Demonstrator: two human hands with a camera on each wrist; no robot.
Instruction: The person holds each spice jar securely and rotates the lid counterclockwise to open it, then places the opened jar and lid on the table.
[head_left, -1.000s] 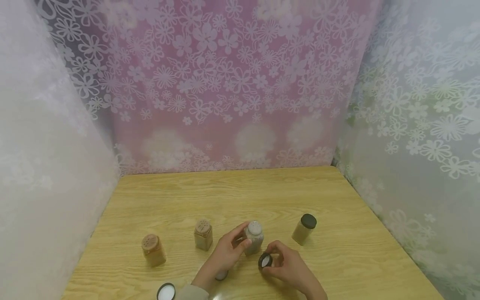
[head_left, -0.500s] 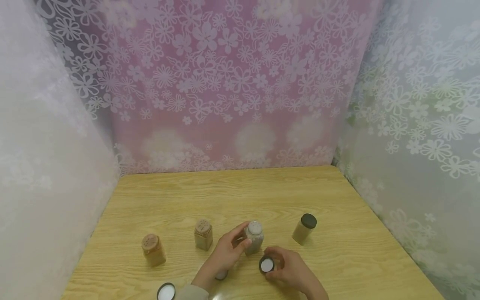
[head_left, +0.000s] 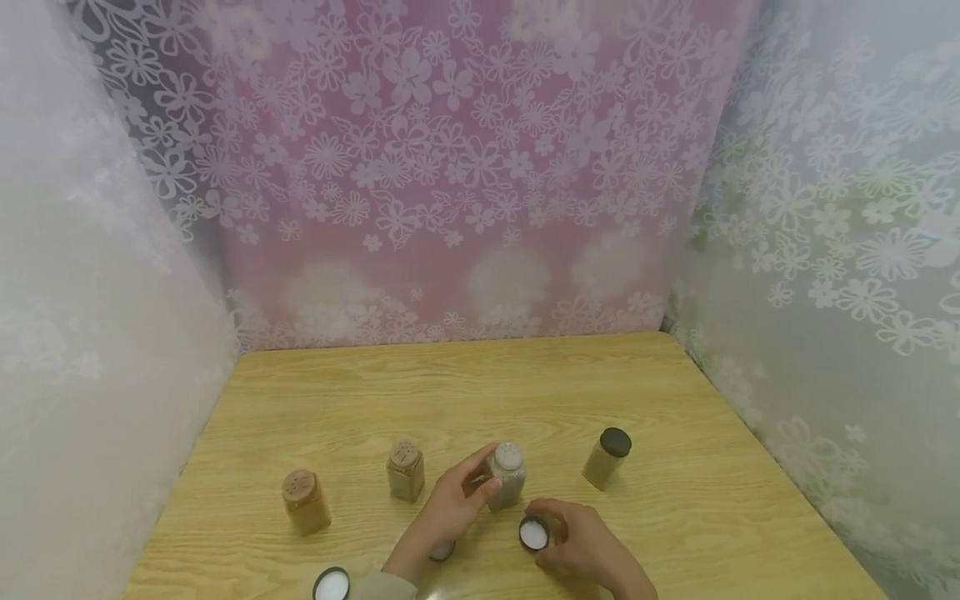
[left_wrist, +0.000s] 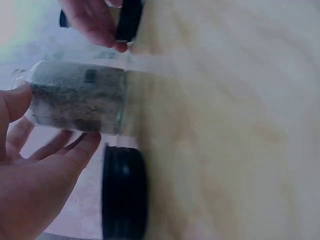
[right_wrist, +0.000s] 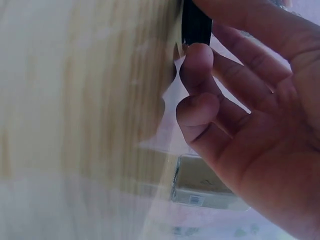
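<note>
My left hand [head_left: 452, 504] grips a square glass spice jar [head_left: 508, 479] with a white shaker top, standing upright near the table's front. Greyish, coarse seasoning shows through its side in the left wrist view, where thumb and fingers wrap the upper part. Just to the right, my right hand [head_left: 588, 542] pinches a black screw lid [head_left: 534, 533] at its rim, close over the wood with its white inside facing up. Another black lid [left_wrist: 125, 195] lies near the left hand; in the head view the left forearm partly covers it.
Two jars with tan shaker tops, one orange-brown [head_left: 306, 502] and one paler [head_left: 406, 472], stand to the left. A black-capped jar [head_left: 607, 458] stands to the right. One more lid [head_left: 332, 585] lies at the front left. Floral curtains [head_left: 450, 167] enclose the wooden table [head_left: 450, 383].
The right hand has lowered the lid slightly toward the front and turned it from tilted to nearly flat, white inside up. The left hand and its jar have stayed in place.
</note>
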